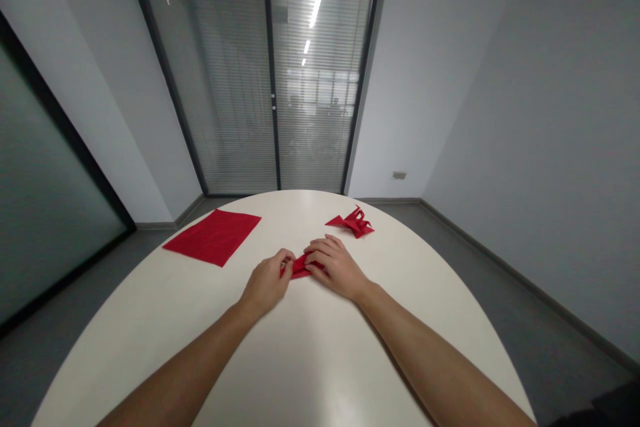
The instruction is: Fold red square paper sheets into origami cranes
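At the near side of a round white table [305, 360], two bare forearms reach in from the bottom corners and meet over a small strip of folded red paper [301, 268], which lies on the tabletop between the hands. The left hand [267, 281] has its thumb and fingers closed on the strip's left end; the right hand [337, 268] lies palm down over the other end, fingers bent across it, though whether they grip or only press I cannot tell. The hands are near each other but apart, with red showing in the gap. Farther off to the left, a flat red sheet [214, 237] lies askew; beyond the right hand sits a pointed, folded red figure [355, 223]. Past the table's far edge stand glass panels [240, 113] with blinds and dark frames, and, to their right, a pale wall [425, 80] with a small socket plate [399, 175] low down.
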Available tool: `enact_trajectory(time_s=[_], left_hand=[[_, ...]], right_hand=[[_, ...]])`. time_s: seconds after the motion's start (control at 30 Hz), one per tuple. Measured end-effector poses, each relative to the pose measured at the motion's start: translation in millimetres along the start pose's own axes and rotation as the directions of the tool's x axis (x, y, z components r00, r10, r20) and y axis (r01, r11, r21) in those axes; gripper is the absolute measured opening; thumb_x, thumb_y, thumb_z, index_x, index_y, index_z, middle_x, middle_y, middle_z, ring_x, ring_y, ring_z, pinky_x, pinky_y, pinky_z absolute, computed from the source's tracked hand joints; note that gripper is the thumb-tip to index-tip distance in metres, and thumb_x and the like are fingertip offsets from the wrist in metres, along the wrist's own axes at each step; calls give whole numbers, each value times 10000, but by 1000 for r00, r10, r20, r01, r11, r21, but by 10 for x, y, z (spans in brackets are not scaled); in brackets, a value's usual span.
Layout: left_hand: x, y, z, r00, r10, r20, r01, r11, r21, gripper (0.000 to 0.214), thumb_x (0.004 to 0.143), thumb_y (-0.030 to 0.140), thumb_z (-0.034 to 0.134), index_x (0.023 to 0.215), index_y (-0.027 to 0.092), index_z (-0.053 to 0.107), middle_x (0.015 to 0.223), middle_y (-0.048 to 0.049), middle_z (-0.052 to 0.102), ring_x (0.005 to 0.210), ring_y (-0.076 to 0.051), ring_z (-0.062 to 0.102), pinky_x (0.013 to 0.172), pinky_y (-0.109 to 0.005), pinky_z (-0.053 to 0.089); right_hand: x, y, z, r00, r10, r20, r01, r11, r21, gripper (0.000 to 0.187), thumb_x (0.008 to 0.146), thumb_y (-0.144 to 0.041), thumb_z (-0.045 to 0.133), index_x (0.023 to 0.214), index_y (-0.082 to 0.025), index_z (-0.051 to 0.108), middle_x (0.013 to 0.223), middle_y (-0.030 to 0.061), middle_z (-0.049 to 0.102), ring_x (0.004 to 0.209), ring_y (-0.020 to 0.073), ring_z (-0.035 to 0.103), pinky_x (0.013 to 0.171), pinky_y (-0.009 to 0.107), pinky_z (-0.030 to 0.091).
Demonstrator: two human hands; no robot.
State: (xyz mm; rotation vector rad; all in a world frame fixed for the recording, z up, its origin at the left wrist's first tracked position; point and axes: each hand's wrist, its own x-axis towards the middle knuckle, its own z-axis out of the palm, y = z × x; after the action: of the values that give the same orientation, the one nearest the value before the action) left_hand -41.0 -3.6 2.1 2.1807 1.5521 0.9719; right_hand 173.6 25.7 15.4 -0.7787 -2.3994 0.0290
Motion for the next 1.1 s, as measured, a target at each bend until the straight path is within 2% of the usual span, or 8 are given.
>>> enact_trajectory(time_s=[0.1,0.23,0.33,0.43,0.7,0.9,1.1], left_hand=[[-5,0,6,999,36,3,-36,998,52,160,959,195,469,1018,232,613,932,-28,728,836,-195,685,778,-310,516],[-18,36,-12,976,210,-53,-202,971,127,158,942,161,504,1030,208,628,1136,-68,692,1066,-214,625,961,-354,481],[-22,72,-39,963,271,1,-266,945,192,103,932,169,544,975,205,631,1063,-57,691,995,-216,614,909,-359,482],[-16,80,-56,962,270,43,-272,925,264,93,913,160,582,977,204,632,987,-45,687,931,-222,608,842,-363,476],[-5,17,-28,968,248,41,-248,913,323,149,917,178,612,1060,200,644,1033,-55,684,974,-235,590,861,-375,462],[7,24,-13,972,227,54,-231,913,336,109,936,191,593,1016,208,666,990,-50,694,945,-221,604,833,-356,466],[23,45,-16,975,208,75,-221,916,334,148,945,146,562,1006,209,681,979,-37,704,931,-209,632,824,-340,488]], right_hand=[[-3,0,6,1000,12,15,-12,1000,12,73,965,-241,598,991,-236,666,1136,60,704,1168,208,584,1127,473,301],[-4,0,12,998,47,38,-48,999,19,67,954,-207,599,985,-223,656,1005,52,717,1102,213,603,1090,451,334],[-7,12,29,996,90,25,-90,996,15,66,949,-210,610,988,-216,663,976,54,714,1083,219,604,1068,439,355],[-13,31,51,994,112,19,-112,993,19,84,952,-219,613,1007,-212,675,1000,63,716,1087,226,602,1043,432,378],[-13,26,57,991,123,51,-125,992,32,149,996,-237,548,1043,-220,688,1032,64,729,1124,223,607,1076,447,360],[-10,11,60,989,138,54,-139,990,19,145,934,-309,658,1041,-216,690,1015,75,728,1132,251,602,1055,449,376],[-9,0,62,988,150,45,-151,988,29,131,915,-253,665,1038,-210,671,1025,69,706,1073,238,603,999,409,409]])
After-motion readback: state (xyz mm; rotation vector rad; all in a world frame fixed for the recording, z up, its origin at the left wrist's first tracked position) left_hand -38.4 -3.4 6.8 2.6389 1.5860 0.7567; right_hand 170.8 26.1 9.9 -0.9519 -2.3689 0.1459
